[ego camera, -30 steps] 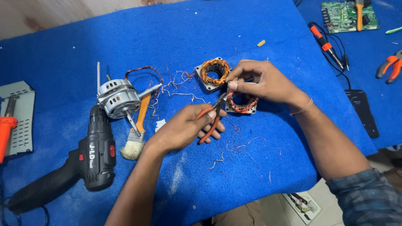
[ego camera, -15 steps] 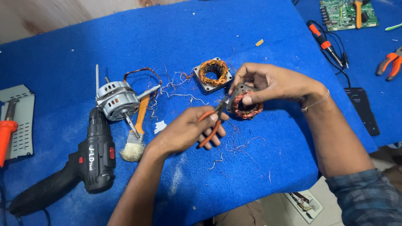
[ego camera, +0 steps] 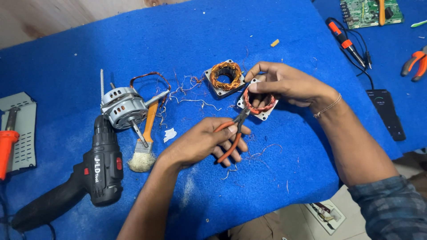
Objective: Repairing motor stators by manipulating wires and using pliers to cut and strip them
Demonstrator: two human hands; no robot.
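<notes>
Left hand: your fingers closed around the orange-handled pliers.
Right hand: you grip the stator, fingers curled.
Pliers tip: at the stator's copper winding.

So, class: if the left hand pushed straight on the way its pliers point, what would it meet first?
The left hand aims its pliers up-right; their tip already looks to be touching the copper-wound stator held by the right hand.

Blue cloth-covered table, cluttered with motor parts and tools.

In front of you on it: a grey motor, a paintbrush, a black cordless drill, a copper-wound stator, scattered wire clippings, a scrap of white paper; far right, a dark phone and a screwdriver.
</notes>
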